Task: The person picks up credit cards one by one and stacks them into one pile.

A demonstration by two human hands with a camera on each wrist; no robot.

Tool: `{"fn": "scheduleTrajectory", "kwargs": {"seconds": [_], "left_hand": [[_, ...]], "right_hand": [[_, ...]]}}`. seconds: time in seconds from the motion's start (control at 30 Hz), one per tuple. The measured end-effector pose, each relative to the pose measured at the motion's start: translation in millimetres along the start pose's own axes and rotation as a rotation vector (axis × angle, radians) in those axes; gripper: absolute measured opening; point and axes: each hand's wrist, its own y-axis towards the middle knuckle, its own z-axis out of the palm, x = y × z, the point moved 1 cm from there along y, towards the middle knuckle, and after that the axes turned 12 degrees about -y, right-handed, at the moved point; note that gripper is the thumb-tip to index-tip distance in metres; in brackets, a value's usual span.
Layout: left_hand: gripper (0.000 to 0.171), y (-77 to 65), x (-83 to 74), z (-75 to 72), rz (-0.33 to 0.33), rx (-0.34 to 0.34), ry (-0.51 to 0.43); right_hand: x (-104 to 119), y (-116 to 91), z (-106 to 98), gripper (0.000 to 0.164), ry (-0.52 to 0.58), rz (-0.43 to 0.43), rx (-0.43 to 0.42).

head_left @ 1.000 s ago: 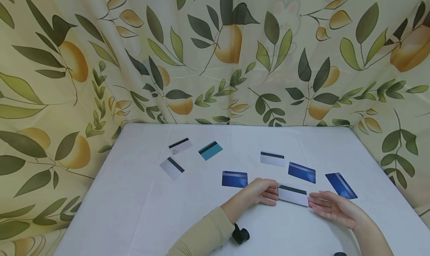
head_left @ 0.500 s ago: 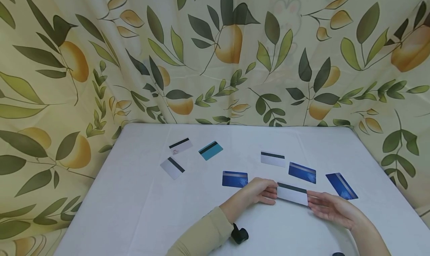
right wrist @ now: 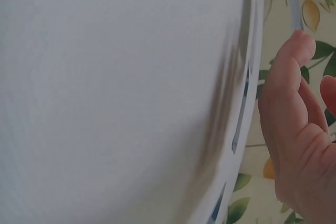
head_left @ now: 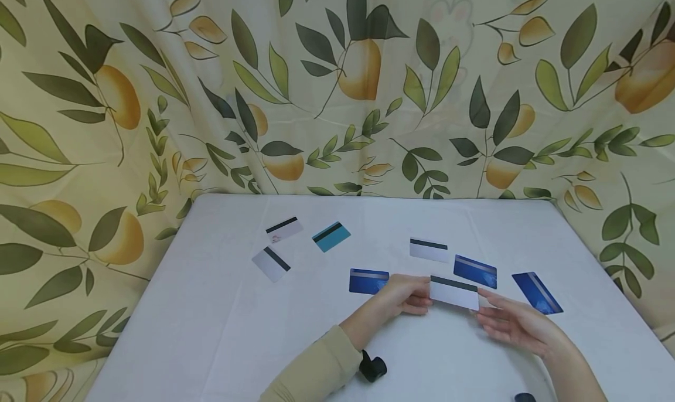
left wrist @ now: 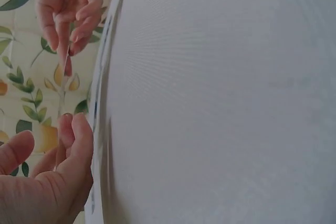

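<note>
A white magnetic-stripe card [head_left: 453, 296] is held above the table between both hands, its dark stripe along the top edge. My left hand [head_left: 405, 295] pinches the left end, while my right hand [head_left: 519, 323] holds the right end at the fingertips. Seen from the left wrist, the card [left wrist: 62, 98] is edge-on and thin between the hands. From the right wrist, part of the card [right wrist: 295, 6] shows beyond the fingertips. Close by lie a blue card [head_left: 366, 281] partly behind the left hand, another blue card [head_left: 476, 271], and a third blue card [head_left: 539, 294].
A white striped card [head_left: 428, 251] lies behind the held one. Farther left on the white table [head_left: 221, 308] are a teal card [head_left: 331, 237] and two pale cards, one upper [head_left: 285, 231] and one lower [head_left: 271, 265]. A leaf-patterned curtain [head_left: 327, 132] hangs behind.
Both hands have lifted the white card slightly and shifted it a little to the left and away from me. The cards on the table stay where they were.
</note>
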Motion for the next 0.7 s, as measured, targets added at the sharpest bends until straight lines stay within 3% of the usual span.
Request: {"fn": "scheduleTrajectory", "kwargs": {"seconds": [0.33, 0.7], "left_hand": [[0.03, -3.3, -8.0, -11.5, 0.074, 0.004, -0.019], [0.032, -5.7, -20.0, -25.2, 0.124, -0.013, -0.048]], "right_hand": [[9, 11, 16, 0.024, -0.055, -0.013, -0.105], [19, 24, 33, 0.026, -0.08, -0.108, -0.107]]}}
